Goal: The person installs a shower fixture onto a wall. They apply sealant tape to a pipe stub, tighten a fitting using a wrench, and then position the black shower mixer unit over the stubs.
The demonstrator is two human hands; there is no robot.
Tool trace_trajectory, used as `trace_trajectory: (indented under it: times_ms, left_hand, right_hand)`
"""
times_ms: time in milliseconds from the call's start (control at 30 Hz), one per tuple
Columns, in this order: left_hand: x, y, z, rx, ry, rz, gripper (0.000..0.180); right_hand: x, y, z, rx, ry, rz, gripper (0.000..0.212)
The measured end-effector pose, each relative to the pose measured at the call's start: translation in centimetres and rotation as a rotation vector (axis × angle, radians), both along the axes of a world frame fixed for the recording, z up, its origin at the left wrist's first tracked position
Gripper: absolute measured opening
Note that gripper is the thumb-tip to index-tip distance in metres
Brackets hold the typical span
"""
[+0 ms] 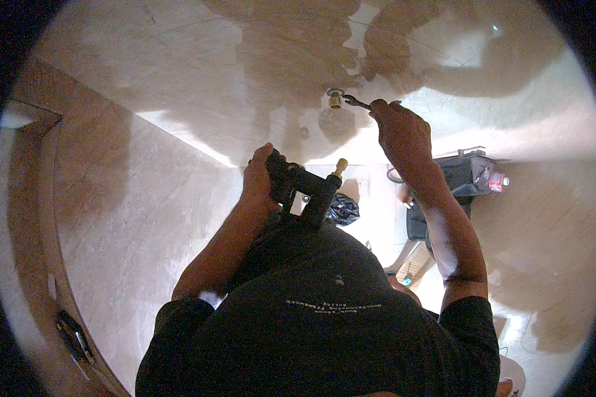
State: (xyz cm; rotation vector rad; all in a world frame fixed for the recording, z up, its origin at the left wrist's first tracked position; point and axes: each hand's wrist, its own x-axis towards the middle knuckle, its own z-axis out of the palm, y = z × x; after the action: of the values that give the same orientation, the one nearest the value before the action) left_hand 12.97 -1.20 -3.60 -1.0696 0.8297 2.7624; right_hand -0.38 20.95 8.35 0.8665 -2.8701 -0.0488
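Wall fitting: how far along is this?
Done: a brass fitting already sits in the wall. In hand: the right hand holds a wrench on that fitting, while the left hand holds a black valve body with a brass end, off the wall. Left: the valve body is not yet mounted. A tool bag sits on the floor.

The person wears a dark short-sleeved T-shirt (324, 331), its sleeves ending above the elbows at 7 and 5 o'clock. A small line of pale print (too blurred to make out) crosses the chest. Both forearms are bare, with no gloves, watch or rings visible.
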Motion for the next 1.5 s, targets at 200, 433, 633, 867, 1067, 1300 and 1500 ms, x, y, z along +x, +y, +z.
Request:
trace_trajectory:
  times_ms: [200, 433, 633, 867, 1067, 1300, 1500]
  left_hand:
    - [0.6, -1.8, -1.2, -0.03, -0.09, 0.012, 0.034]
    - [1.0, -1.9, -1.2, -0.032, -0.117, 0.056, 0.033]
    - [0.8, -1.8, -1.6, -0.023, -0.032, -0.022, 0.034]
    - [0.2, -1.2, -2.0, -0.009, -0.028, -0.038, 0.033]
    - [0.1, -0.2, -0.9, 0.018, -0.054, 0.064, 0.033]
    - [-0.2, -0.4, 0.1, -0.03, -0.098, 0.013, 0.03]
    - [2.3, -3.3, -2.6, -0.278, -0.029, -0.099, 0.035]
  right_hand:
    - [-0.8, -0.5, -0.5, 0.021, 0.093, 0.062, 0.012]
    - [-1.4, -0.2, -2.0, -0.047, 0.113, 0.068, 0.009]
    - [-2.0, 0.2, -1.5, -0.05, 0.119, 0.092, 0.01]
    - [-1.7, 1.0, -1.7, -0.1, 0.109, 0.015, 0.011]
    - [0.1, 2.8, -5.6, -0.594, -0.244, -0.169, 0.014]
    - [1.1, 0.5, -14.2, -1.231, -0.654, -0.175, 0.017]
    - [2.5, -5.1, -14.6, -1.638, -0.884, -0.133, 0.023]
